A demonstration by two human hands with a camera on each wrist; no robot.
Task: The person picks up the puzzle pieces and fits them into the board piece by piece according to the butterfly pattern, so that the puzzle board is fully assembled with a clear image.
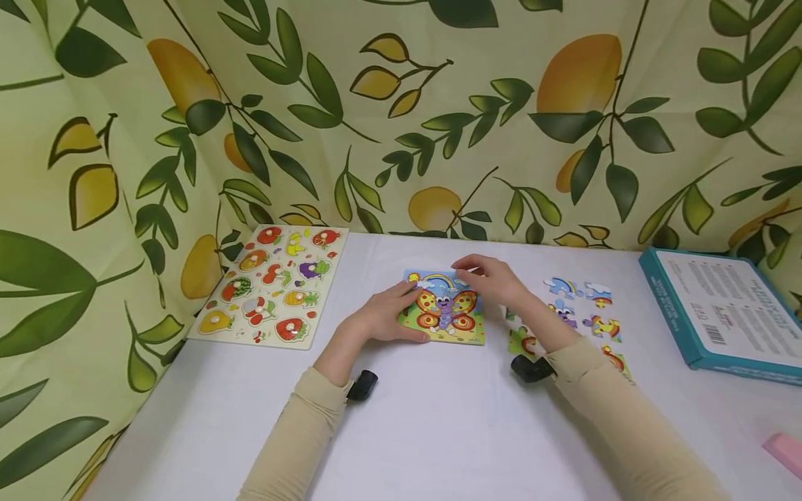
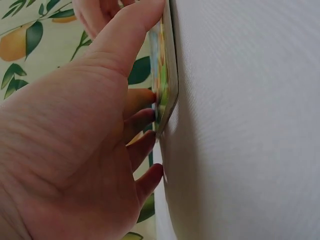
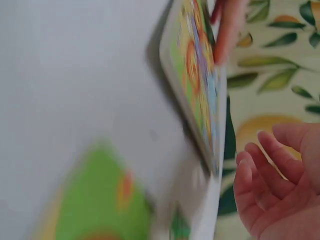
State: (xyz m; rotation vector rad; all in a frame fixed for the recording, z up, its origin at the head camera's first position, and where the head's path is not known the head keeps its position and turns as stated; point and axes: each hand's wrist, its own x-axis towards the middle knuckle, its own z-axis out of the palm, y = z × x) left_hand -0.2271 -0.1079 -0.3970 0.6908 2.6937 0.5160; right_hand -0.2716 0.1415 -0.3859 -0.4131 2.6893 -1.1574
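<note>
A square butterfly picture board (image 1: 446, 316), with a rainbow at its top, lies on the white table. My left hand (image 1: 383, 313) holds its left side, the thumb along the near edge and the fingers at the left edge and over the picture; the left wrist view shows the fingertips at the board's edge. At the far right corner is my right hand (image 1: 495, 280), fingers loosely bent. In the right wrist view the right hand (image 3: 277, 182) has nothing in its grasp and shows apart from the board (image 3: 192, 75).
Several loose jigsaw pieces (image 1: 604, 327) with rainbow and butterfly parts lie under and beyond my right forearm. On the left is a fruit peg puzzle (image 1: 266, 287). A teal-edged box (image 1: 727, 306) stands at right, a pink object (image 1: 784, 451) nearer. Leaf-patterned cloth (image 1: 401, 160) hangs behind.
</note>
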